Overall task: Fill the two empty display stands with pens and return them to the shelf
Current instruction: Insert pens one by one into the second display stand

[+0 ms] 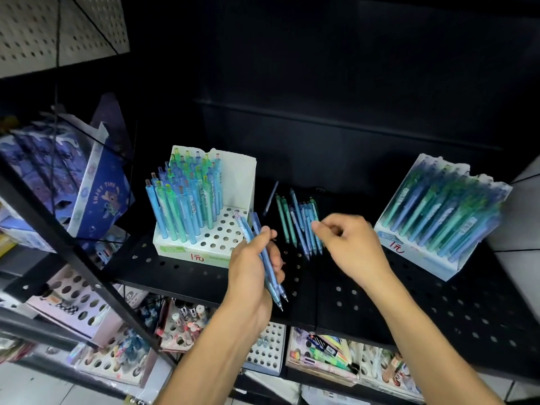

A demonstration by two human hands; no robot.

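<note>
Pens sit bunched in the left hand, fingers curled round their barrels, tips pointing down. Loose pens lie on the black shelf; the right hand hovers over them, fingers curled, thumb and forefinger nearly together. Half-filled stand sits left, full stand right.

blue cartoon box, pegboard panel

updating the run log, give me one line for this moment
stage: filling left stand | left hand: holds pens | right hand: reaching at loose pens on shelf | right stand: full
</note>
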